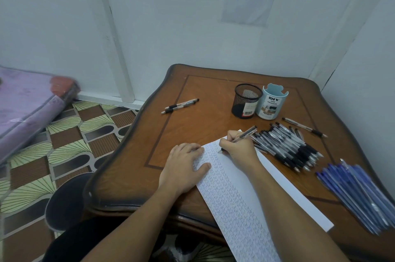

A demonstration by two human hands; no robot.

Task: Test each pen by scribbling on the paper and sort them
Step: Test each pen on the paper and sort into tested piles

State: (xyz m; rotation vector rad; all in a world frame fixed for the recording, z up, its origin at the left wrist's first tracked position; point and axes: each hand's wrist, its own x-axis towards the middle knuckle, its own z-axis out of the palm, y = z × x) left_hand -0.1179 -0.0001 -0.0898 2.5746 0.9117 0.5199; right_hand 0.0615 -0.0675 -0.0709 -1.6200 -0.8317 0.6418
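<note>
on the wooden table (132, 167) the right hand (237, 146) grips a pen (245, 134), its tip touching the paper (241, 197). the left hand (183, 165) lies flat, fingers straight, pressing the paper's left edge. a pile of black pens (286, 146) lies just right of the paper.

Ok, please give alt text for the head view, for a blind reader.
The right hand scribbles with a pen on a paper strip that the left hand presses flat on a wooden table. Pen piles and two holders stand nearby.

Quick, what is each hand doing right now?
Left hand: open, fingers flat, pressing on the paper.
Right hand: holds a ballpoint pen, tip on the paper.
</note>
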